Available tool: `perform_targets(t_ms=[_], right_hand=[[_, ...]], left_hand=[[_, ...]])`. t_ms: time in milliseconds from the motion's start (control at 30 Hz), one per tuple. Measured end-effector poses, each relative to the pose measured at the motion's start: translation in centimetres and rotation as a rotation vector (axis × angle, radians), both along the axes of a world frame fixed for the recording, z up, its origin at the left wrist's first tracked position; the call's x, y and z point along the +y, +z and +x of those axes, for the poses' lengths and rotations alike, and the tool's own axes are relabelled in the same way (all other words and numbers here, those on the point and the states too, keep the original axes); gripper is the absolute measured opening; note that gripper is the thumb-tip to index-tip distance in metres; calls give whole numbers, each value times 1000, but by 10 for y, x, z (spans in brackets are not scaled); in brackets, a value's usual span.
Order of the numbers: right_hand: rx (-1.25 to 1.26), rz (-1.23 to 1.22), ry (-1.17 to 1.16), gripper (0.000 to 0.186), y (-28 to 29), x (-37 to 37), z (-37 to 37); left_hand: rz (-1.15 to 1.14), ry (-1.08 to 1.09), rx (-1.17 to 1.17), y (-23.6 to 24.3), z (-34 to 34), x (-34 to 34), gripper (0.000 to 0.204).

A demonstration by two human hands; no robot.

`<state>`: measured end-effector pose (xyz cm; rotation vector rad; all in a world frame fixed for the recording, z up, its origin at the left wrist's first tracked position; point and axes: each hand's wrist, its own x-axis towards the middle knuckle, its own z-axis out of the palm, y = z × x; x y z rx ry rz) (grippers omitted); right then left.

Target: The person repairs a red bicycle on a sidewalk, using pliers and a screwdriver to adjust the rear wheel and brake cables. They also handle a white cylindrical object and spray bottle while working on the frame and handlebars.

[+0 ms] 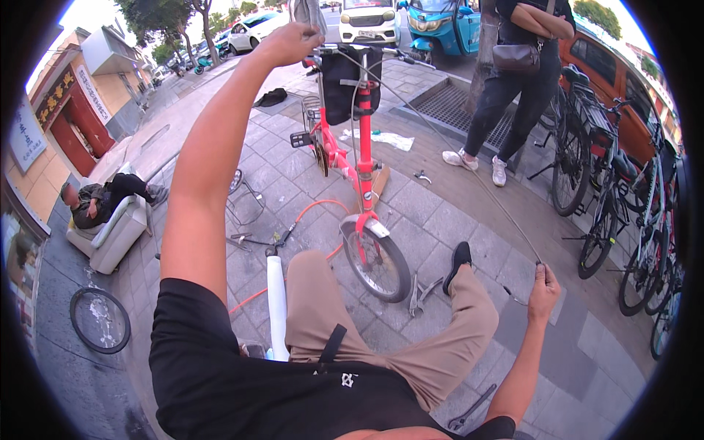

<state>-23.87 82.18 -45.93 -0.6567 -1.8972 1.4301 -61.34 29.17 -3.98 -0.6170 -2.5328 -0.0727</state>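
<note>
A red bicycle [364, 172] stands in front of me, its front wheel [375, 262] nearest my legs. At the left end of its handlebar is my left hand [292, 44], fingers closed; what they grip is hidden. Out to the right, my right hand [543, 293] pinches the end of a thin brake cable [469, 163]. The cable stretches in a long line from the handlebar area to that hand. A black bag [350, 86] hangs at the handlebar. A grey thing [306, 13] shows just above my left hand, too cut off to name.
Pliers-like tools [416, 295] and a wrench [471, 408] lie on the paving. An orange hose [315, 205] runs beside a white tube [276, 301]. Parked bicycles [598, 183] line the right. One person [513, 81] stands ahead; another reclines on a sofa [117, 235]. A tyre [100, 320] lies left.
</note>
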Motion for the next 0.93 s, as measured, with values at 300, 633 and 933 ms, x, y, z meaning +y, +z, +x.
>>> perform_targets(t_ms=[300, 633, 933], right_hand=[[18, -14, -23, 39, -27, 19, -73], [54, -1, 76, 31, -64, 19, -166], [312, -498, 60, 27, -19, 45, -148]], left_hand=[[-26, -68, -128, -1, -32, -46, 54], [-89, 104, -135, -8, -42, -72, 62], [-187, 425, -117, -21, -31, -4, 116]])
